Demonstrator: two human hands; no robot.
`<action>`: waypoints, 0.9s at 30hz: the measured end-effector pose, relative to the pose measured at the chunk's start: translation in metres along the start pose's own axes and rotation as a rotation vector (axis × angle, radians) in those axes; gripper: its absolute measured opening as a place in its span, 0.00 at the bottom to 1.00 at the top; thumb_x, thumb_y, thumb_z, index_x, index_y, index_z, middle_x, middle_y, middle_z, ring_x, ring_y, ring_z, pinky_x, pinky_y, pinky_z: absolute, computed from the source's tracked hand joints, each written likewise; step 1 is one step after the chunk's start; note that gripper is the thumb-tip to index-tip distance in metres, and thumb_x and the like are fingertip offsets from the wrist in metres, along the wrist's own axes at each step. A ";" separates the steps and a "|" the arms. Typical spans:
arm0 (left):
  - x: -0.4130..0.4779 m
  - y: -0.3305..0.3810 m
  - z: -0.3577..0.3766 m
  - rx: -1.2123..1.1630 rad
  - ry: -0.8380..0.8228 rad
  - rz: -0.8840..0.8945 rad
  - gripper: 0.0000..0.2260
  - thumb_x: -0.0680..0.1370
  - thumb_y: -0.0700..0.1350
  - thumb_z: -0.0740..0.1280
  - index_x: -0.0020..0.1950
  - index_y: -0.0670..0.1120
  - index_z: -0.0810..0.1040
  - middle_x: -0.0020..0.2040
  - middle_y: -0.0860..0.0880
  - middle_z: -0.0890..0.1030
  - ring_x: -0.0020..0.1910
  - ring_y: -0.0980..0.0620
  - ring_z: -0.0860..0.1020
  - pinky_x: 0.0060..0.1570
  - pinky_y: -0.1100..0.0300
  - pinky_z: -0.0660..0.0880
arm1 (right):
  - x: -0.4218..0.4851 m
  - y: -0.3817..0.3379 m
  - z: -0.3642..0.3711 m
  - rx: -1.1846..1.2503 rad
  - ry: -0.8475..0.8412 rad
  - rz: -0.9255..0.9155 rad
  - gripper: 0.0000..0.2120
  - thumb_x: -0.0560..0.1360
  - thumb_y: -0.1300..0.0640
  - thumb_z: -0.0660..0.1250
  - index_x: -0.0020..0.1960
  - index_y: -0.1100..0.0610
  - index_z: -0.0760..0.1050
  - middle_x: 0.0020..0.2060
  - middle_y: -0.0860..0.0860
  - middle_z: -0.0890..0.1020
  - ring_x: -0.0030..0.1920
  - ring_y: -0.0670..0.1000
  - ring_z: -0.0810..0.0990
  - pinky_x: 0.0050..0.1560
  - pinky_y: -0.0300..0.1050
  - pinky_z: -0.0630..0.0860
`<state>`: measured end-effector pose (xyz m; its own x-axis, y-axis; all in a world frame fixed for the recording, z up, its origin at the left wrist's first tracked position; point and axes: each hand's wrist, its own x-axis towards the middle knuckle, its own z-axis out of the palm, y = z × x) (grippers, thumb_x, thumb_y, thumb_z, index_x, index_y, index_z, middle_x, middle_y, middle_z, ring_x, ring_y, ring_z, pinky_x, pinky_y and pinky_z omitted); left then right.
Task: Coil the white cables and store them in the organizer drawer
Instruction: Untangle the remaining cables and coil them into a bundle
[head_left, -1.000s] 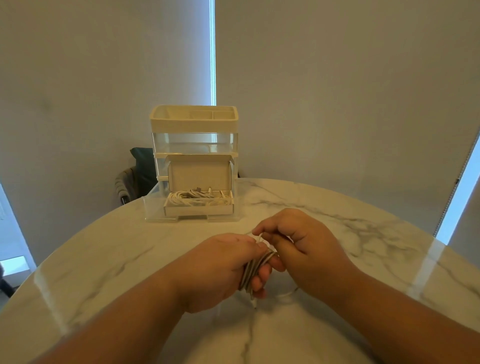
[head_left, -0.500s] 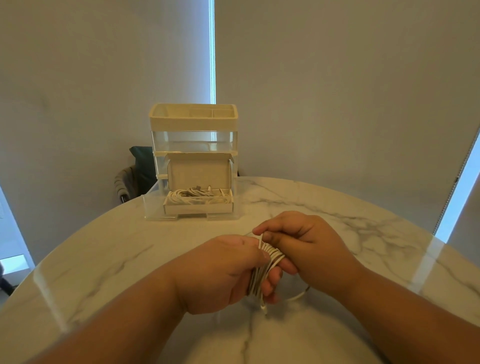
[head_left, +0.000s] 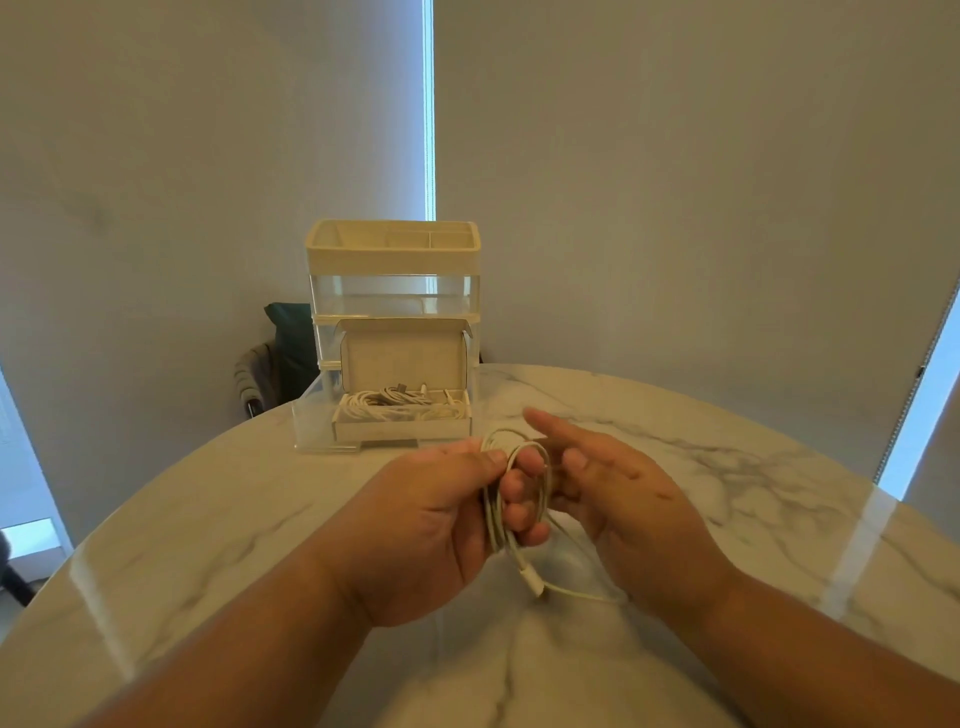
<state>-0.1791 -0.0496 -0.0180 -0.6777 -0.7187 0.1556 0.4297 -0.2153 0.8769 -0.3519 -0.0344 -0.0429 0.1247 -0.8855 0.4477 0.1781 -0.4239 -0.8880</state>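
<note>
Currently: left hand (head_left: 431, 525) grips thin white coiled cable (head_left: 514, 488); right hand (head_left: 623, 493) beside it, fingers straight, holding nothing, above round marble table (head_left: 208, 545).

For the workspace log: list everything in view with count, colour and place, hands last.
organizer: one, cream top tray over clear tiers, far side of the table
drawer: one, clear, pulled out at the organizer's base
box: one, pale cardboard, lid up, inside the drawer
stored cables: a bundle, count unclear, white, in the box
cable: one, white, partly coiled, in the left hand, plug end hanging below
table: one, white marble with grey veins, foreground
chair: one, dark cushion, behind the table's far left edge
left hand: one, grips the cable coil, centre
right hand: one, fingers straight, beside the coil
</note>
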 end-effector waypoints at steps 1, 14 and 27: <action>-0.001 0.001 0.001 0.003 0.012 -0.009 0.10 0.79 0.40 0.61 0.46 0.37 0.81 0.34 0.45 0.73 0.32 0.51 0.74 0.40 0.55 0.79 | -0.001 0.001 0.000 -0.085 0.043 -0.046 0.12 0.78 0.60 0.65 0.58 0.53 0.82 0.44 0.55 0.86 0.45 0.53 0.85 0.49 0.47 0.80; -0.005 0.003 0.014 -0.017 0.093 0.010 0.13 0.80 0.39 0.60 0.45 0.36 0.83 0.36 0.40 0.81 0.32 0.48 0.80 0.38 0.56 0.80 | -0.005 -0.007 0.008 -0.822 0.014 -0.312 0.17 0.74 0.50 0.61 0.56 0.30 0.76 0.54 0.33 0.81 0.55 0.38 0.80 0.56 0.33 0.75; -0.004 0.000 0.012 0.074 0.122 0.001 0.12 0.77 0.45 0.62 0.49 0.36 0.78 0.35 0.44 0.78 0.31 0.51 0.75 0.40 0.56 0.78 | -0.007 -0.006 0.011 -0.714 0.030 -0.315 0.21 0.74 0.76 0.62 0.46 0.51 0.82 0.40 0.45 0.83 0.40 0.41 0.82 0.43 0.26 0.73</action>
<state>-0.1838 -0.0387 -0.0128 -0.5977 -0.7949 0.1044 0.3822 -0.1681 0.9087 -0.3426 -0.0238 -0.0395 0.1445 -0.7033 0.6960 -0.4722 -0.6672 -0.5761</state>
